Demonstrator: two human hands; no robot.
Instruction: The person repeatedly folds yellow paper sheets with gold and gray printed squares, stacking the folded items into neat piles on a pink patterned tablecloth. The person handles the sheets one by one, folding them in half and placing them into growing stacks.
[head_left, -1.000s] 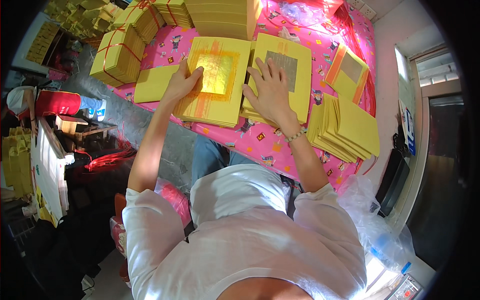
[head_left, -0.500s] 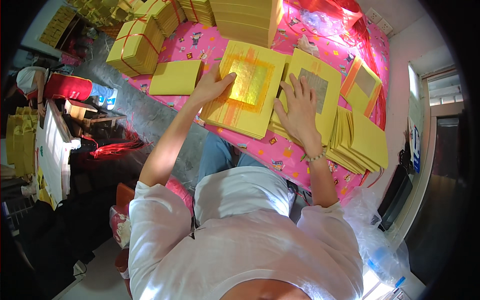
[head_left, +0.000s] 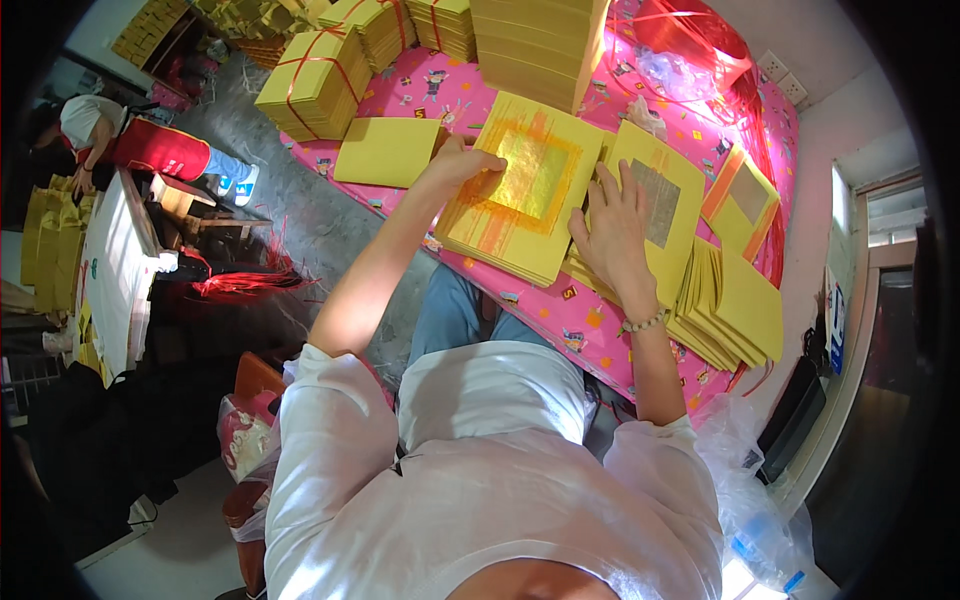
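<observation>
Resting its thumb on the gold-square paper stack (head_left: 530, 178), the left hand (head_left: 456, 167) curls at its left edge; whether it grips, I cannot tell. The right hand (head_left: 616, 238) lies spread on the silver-square paper stack (head_left: 662, 200) alongside. A tall yellow stack (head_left: 535, 45) blocks the pink tabletop (head_left: 398, 97) behind; tied bundles (head_left: 313, 88) stand left, loose yellow sheets (head_left: 738, 308) right.

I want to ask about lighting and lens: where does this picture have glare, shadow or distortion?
Head view: the square gold foil patch beside the left hand shines; head view: harsh glare whitens the pink cartoon-print tablecloth toward the upper right; head view: lower left is in deep shadow; head view: the fisheye lens leaves black corners.
</observation>
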